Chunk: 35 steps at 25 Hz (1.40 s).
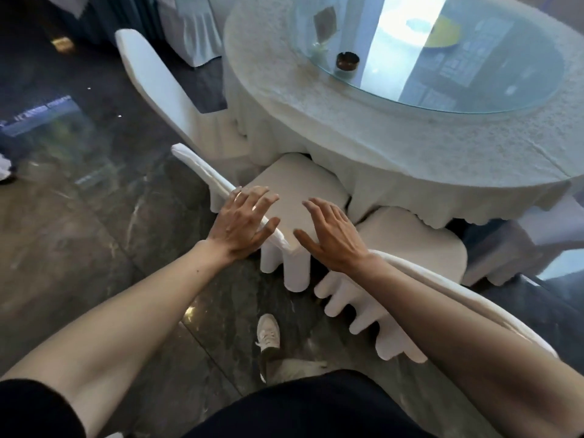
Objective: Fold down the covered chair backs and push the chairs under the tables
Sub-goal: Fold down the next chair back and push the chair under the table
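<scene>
A round table [363, 121] with a white cloth fills the upper right. A white-covered chair [294, 184] stands before it, its seat partly under the cloth. My left hand [243, 224] rests flat, fingers spread, on that chair's back edge [202, 167]. My right hand [328, 237] hovers open over the seat's near corner, holding nothing. To the right stands a second covered chair [417, 241], whose back [442, 286] runs under my right forearm. Another covered chair [158, 77] stands upright at the table's left.
A glass turntable [474, 74] tops the table, carrying a small dark ashtray [347, 61]. The floor is dark polished stone [94, 232]. My white shoe [268, 333] is below the chairs. More draped furniture [196, 30] stands at the top left.
</scene>
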Each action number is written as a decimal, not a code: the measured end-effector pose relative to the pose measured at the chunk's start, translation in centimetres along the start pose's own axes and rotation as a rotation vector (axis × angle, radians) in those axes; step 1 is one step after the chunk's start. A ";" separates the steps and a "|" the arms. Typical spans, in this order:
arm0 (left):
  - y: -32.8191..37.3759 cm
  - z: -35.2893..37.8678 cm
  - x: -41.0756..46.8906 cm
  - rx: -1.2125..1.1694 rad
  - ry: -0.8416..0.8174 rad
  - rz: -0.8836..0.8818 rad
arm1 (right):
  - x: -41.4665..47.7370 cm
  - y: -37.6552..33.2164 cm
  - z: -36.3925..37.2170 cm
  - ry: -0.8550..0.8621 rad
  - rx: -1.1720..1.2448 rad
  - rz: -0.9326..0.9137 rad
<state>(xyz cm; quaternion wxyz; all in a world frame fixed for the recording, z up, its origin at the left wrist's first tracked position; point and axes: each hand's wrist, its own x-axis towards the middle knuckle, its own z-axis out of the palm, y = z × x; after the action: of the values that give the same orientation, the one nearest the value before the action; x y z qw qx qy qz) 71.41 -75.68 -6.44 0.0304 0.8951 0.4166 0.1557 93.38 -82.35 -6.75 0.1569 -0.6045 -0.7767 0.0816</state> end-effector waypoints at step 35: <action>-35.0 4.1 14.9 -0.309 -0.340 0.944 | 24.2 -16.4 13.2 0.024 -0.094 0.747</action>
<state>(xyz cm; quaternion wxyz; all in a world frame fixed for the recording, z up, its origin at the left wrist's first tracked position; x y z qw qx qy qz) 55.89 -41.39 -13.00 0.1557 0.9832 -0.0705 0.0646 68.58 -62.39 -10.45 0.0977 -0.8535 -0.5038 0.0904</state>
